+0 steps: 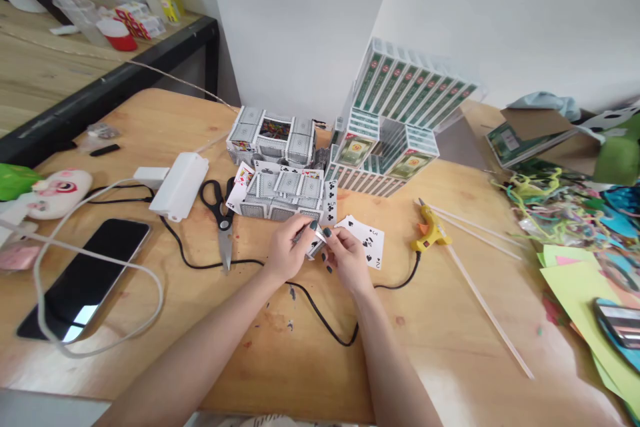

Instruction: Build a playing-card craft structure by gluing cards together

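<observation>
My left hand [289, 245] and my right hand [345, 255] meet over the wooden table [210, 320], both pinching a small folded playing card [315, 244] between the fingertips. Just to the right lies a face-up card with spades [371, 241]. Right behind my hands stands a low box-like structure built of playing cards [283, 193], and a second one [273, 137] sits further back.
A stack of green card boxes [395, 113] leans against the wall. Black scissors [223, 217], a white power adapter [179, 185] with cable, a phone [83, 277], a yellow glue gun [430, 230], glue sticks [487, 310] and coloured paper [580, 280] surround the spot.
</observation>
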